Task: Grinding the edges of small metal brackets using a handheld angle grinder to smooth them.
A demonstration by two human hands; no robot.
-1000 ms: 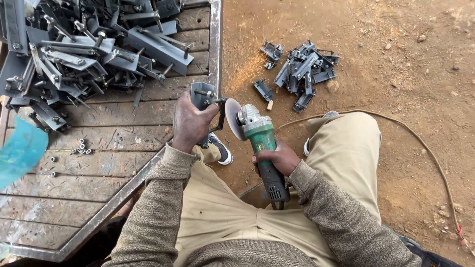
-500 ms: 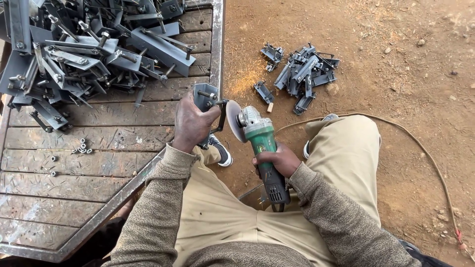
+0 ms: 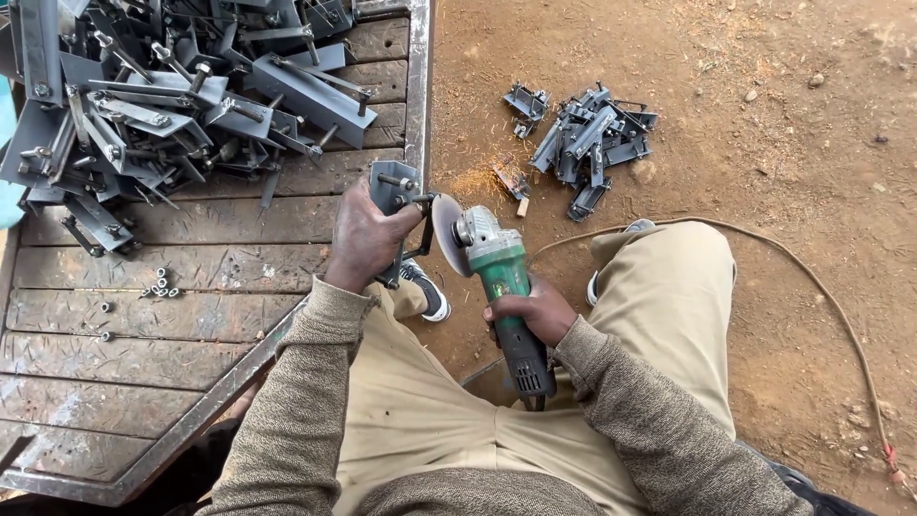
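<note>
Gripping a grey metal bracket [image 3: 394, 191] in your left hand [image 3: 368, 239], you hold it at the surface [image 3: 191, 315] edge, as half a second ago; the grip is clenched around it. Your right hand [image 3: 530, 313] is clenched on one green angle grinder [image 3: 497, 287], its disc [image 3: 445, 222] just beside the bracket, unchanged in place. The blue object seen a second ago at the left edge is now nearly out of view. Count: one large pile of brackets [image 3: 172, 105] on the surface, too tangled to number; one smaller heap [image 3: 587, 143] on the dirt; one cable [image 3: 821, 306].
</note>
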